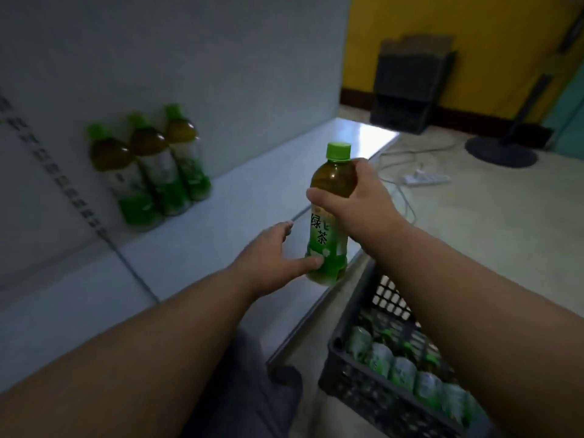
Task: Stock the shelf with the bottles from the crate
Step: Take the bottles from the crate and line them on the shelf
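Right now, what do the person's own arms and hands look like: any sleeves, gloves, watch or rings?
Both arms are bare from the bottom edge of the picture to the wrist, so no sleeve shows. The left hand and the right hand wear no gloves. No watch, band or ring shows on either wrist or on the fingers in view, though the picture is dim and slightly blurred. Dark grey trousers show below the arms.

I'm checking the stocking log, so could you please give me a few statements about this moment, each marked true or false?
1. The right hand has a grip on the upper part of a green tea bottle. True.
2. Five bottles stand on the shelf. False: three bottles stand there, against the back wall.
3. The left hand touches the held bottle near its base. True.
4. The crate is empty. False: bottles lie inside it.
5. The held bottle's cap is missing. False: a green cap is on.
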`<action>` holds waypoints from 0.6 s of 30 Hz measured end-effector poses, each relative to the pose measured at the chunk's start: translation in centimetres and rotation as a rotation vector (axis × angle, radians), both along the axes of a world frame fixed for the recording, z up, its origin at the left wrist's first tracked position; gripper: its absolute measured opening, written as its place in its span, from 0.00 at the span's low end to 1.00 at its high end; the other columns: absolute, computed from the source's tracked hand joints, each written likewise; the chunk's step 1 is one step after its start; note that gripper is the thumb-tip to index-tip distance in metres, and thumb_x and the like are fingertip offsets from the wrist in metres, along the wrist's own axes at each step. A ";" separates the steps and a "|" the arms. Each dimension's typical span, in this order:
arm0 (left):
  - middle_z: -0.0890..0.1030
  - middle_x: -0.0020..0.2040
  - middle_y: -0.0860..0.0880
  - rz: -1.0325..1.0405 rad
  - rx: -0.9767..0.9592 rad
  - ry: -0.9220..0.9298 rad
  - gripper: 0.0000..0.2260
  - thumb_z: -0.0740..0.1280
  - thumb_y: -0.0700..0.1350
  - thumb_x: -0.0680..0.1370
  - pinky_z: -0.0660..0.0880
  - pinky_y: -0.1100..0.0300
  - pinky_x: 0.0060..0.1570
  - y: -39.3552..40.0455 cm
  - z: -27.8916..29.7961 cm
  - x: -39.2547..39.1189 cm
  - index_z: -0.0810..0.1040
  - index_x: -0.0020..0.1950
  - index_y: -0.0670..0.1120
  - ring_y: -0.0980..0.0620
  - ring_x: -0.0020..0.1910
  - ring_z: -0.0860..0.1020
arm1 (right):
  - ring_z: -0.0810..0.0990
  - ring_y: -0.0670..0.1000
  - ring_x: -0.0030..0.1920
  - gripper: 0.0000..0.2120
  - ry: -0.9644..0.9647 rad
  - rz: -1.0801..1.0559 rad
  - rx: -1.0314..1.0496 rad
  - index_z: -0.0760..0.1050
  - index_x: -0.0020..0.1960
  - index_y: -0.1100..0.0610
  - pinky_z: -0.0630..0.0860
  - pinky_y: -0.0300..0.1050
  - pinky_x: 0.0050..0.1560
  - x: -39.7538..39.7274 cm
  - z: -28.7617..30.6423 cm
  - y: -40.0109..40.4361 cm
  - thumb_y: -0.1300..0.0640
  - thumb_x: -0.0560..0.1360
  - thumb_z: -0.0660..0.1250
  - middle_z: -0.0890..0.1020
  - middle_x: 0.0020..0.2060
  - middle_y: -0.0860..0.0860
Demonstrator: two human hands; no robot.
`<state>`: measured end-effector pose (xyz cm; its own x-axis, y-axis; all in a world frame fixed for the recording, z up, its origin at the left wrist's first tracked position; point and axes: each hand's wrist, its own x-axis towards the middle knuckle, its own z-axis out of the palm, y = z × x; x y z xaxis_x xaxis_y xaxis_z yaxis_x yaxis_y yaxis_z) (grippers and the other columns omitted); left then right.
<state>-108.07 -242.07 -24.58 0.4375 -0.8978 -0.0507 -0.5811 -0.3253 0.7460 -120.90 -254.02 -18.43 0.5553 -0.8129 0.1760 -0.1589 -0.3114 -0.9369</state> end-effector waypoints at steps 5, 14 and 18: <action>0.65 0.77 0.51 0.101 -0.064 -0.025 0.42 0.71 0.66 0.70 0.68 0.50 0.67 3.6 1.9 5.2 0.59 0.79 0.53 0.51 0.72 0.67 | 0.79 0.44 0.51 0.31 -0.033 0.123 -0.079 0.68 0.61 0.43 0.80 0.49 0.52 7.2 3.8 2.5 0.44 0.64 0.80 0.79 0.51 0.40; 0.66 0.76 0.52 0.154 -0.013 -0.185 0.42 0.68 0.72 0.68 0.59 0.58 0.69 -2.5 -2.0 13.0 0.63 0.77 0.53 0.53 0.73 0.63 | 0.81 0.44 0.47 0.32 -0.040 0.195 -0.093 0.68 0.56 0.41 0.80 0.46 0.45 16.2 1.0 -3.5 0.43 0.59 0.81 0.81 0.47 0.41; 0.59 0.79 0.51 0.353 0.127 -0.283 0.47 0.60 0.76 0.67 0.55 0.54 0.72 -4.8 -5.0 15.7 0.55 0.79 0.53 0.51 0.77 0.57 | 0.81 0.48 0.50 0.32 -0.036 0.237 -0.086 0.69 0.57 0.43 0.81 0.56 0.52 20.1 -0.8 -6.7 0.48 0.60 0.83 0.81 0.49 0.44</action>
